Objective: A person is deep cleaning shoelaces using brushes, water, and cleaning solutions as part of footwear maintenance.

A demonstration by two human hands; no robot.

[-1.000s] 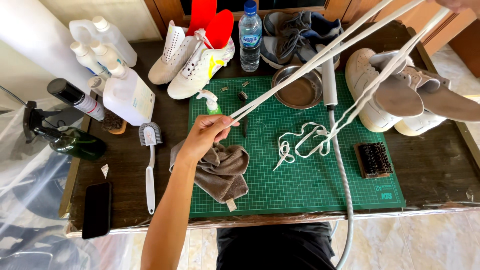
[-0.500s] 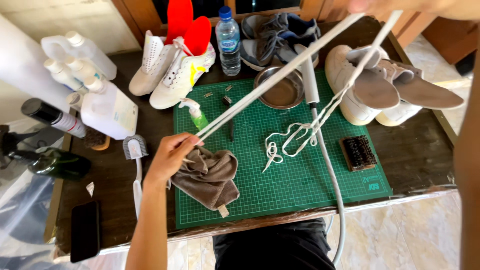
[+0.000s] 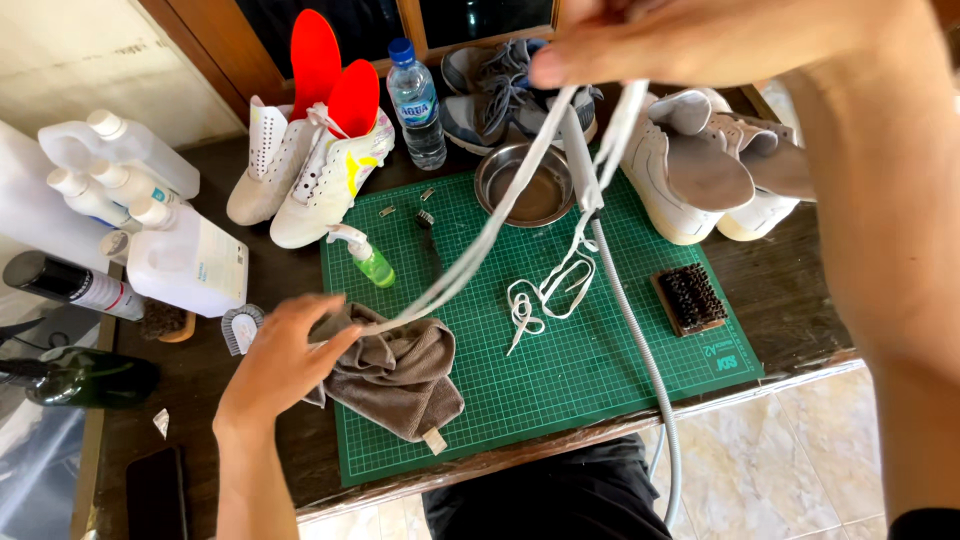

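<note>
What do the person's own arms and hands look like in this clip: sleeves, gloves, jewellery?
Both are bare. The left hand and its forearm show no glove, sleeve, watch or ring. The right hand is likewise ungloved and its forearm is uncovered down to the frame's lower edge, where a dark edge at the corner may be a sleeve; too little shows to tell.

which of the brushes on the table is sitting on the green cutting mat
The dark-bristled wooden block brush at the green mat's right edge, bristles up. The white-handled brush and the brown one beside it lie off the mat, on the dark table near the left hand.
</note>
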